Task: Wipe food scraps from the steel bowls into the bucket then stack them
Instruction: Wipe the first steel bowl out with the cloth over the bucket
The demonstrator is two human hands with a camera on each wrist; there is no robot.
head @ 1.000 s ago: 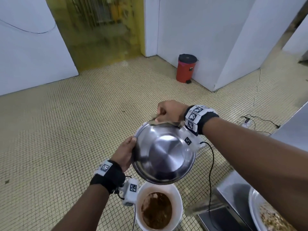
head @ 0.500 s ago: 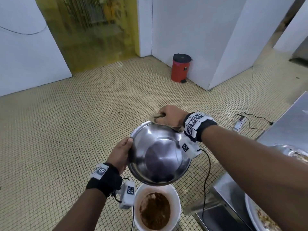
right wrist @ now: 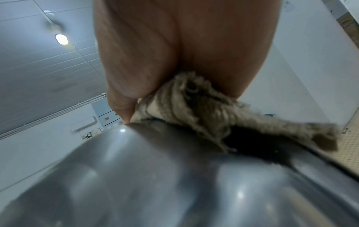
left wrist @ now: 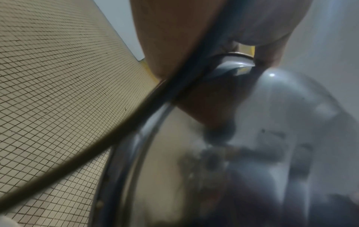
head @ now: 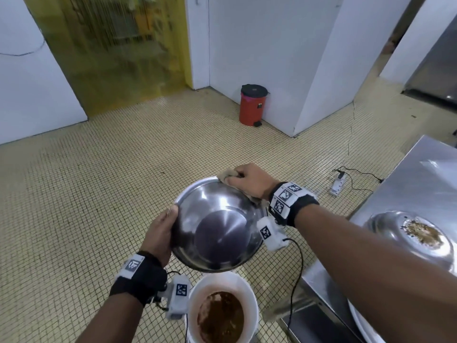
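One steel bowl [head: 217, 226] held tilted in the air above the white bucket [head: 222, 306], inside shiny and wiped clean, some blurry specks on its outer wall in the left wrist view. Left hand [head: 160, 236] grips its left rim. Right hand [head: 249, 180] is clenched on a frayed beige cloth [right wrist: 196, 104] at the far rim. Bucket holds brown scraps. Second bowl [head: 410, 240] with scraps sits on the steel counter [head: 420, 179] at right.

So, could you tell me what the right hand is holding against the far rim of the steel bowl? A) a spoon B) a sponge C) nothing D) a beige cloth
D: the right hand grips a bunched beige cloth pressed on the far rim of the steel bowl, tilted above the bucket.
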